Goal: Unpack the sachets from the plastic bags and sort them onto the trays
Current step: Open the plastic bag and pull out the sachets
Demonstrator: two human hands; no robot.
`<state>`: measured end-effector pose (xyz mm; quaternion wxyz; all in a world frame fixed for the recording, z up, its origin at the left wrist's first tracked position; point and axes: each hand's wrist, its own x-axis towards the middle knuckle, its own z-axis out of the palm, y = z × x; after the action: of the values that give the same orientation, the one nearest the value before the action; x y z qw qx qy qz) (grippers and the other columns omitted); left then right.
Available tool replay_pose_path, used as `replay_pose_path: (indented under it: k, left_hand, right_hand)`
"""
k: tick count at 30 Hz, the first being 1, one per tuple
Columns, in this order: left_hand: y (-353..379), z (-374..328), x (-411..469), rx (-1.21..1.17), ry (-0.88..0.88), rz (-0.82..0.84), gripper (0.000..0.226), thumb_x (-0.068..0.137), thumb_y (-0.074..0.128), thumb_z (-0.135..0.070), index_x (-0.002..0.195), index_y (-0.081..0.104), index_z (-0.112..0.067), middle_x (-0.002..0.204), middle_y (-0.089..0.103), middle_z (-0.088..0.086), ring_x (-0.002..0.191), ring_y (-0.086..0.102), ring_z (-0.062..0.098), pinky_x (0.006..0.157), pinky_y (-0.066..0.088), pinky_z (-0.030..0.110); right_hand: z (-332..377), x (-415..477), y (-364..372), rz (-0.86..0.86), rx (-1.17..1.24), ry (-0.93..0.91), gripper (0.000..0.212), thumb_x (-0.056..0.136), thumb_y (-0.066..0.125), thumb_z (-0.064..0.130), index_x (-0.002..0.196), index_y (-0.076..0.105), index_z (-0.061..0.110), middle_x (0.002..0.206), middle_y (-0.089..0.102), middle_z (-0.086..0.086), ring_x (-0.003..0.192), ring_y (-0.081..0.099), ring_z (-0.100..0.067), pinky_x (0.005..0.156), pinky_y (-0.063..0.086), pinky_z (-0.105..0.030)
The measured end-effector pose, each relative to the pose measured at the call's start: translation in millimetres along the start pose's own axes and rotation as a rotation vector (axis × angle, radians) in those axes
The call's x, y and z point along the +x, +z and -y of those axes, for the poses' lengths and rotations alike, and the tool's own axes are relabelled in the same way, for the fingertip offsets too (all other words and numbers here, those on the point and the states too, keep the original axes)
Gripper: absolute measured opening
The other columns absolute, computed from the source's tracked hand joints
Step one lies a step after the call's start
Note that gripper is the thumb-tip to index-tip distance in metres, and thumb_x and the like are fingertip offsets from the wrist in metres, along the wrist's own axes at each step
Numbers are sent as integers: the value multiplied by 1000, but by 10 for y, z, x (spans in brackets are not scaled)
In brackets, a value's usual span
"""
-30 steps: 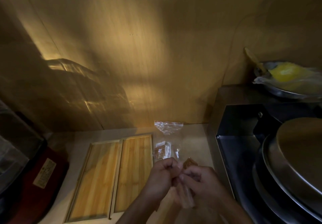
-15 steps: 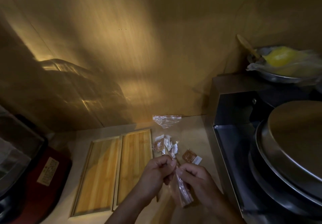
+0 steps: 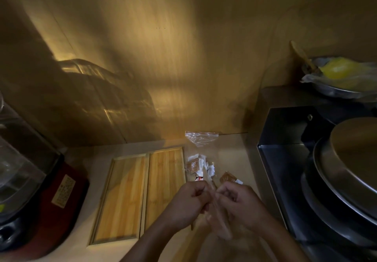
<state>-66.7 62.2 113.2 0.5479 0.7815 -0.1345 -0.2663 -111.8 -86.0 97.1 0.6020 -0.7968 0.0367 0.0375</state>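
Dimly lit throughout, the scene gives up little fine detail. Both forearms enter from the bottom edge and are cut off there. The left hand [image 3: 188,202] and the right hand [image 3: 243,204] meet at lower centre, each curled into a loose fist with the fingertips tucked out of sight. Between them hangs a narrow, clear plastic bag [image 3: 221,219], blurred and nearly see-through; each hand pinches its upper edge between thumb and bent fingers, the left from the left side, the right from the right. Its lower end droops toward the bottom of the frame, and what it contains cannot be made out.

Just above the knuckles, on the pale countertop [image 3: 232,159], lies a loose pile of small white and brown sachets [image 3: 201,166], their print unreadable. A single brown square sachet [image 3: 228,178] lies to the right of the pile, close above the right hand's knuckles. Further up, by the wall, sits an empty crumpled clear zip bag [image 3: 201,138].

Two rectangular bamboo trays [image 3: 142,192] lie side by side, touching, left of the hands, both bare. A dark red appliance with a clear lid [image 3: 51,196] is cut off at the left edge. Stacked round steel pans [image 3: 346,170] fill the right edge, only partly in frame.
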Motion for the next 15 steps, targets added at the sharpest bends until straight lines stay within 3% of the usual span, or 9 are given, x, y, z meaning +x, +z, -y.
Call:
replay_pose_path:
  k: [4,8,12,15]
  left_hand:
    - [-8,48,15,124,-21,-83,33,80,55,-9,51,49,-24,51,53,-7,54,49,11,61,41,30]
    - [35,9,46,151,-63,-83,17,80,52,-12,65,57,-21,61,59,-3,61,55,14,68,48,36]
    - [47,24,47,204,-11,-27,28,86,49,-5,66,56,-23,63,56,0,64,53,17,67,46,35]
    - [39,70,19,246,40,-8,23,85,51,-8,71,59,-24,69,60,3,66,56,18,70,52,39]
  right_hand:
    - [39,20,46,-46,-162,-31,31,79,60,4,57,52,23,44,43,7,45,39,-1,47,29,-14]
    - [31,37,94,-72,-218,-35,23,71,60,2,57,47,15,49,35,3,47,32,-5,47,25,-17]
    - [-9,36,80,14,-121,42,26,75,56,-4,60,53,17,55,44,2,52,38,-5,49,30,-18]
    - [-30,27,46,-34,-63,63,29,80,57,4,61,56,26,54,55,6,51,49,0,47,37,-12]
